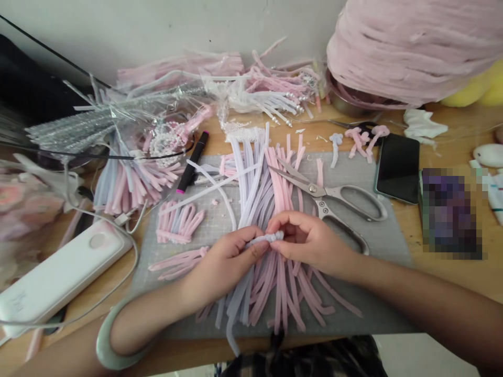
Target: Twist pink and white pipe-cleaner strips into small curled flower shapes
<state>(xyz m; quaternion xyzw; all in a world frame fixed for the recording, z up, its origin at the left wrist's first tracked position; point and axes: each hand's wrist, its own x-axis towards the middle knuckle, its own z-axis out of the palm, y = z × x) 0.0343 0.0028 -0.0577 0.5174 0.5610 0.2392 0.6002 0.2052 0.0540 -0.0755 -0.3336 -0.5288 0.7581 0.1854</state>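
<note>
While pinched between left hand (226,256) and right hand (302,238) above the grey mat (377,235), pale chenille stem (265,239) mid-twist, coil partly wound; next likely needs steady grip, tighter winding.

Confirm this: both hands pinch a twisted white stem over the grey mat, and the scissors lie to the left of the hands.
Wrong side. The head view shows the scissors right of the hands; left hand and right hand do pinch the white stem over the grey mat.
</note>
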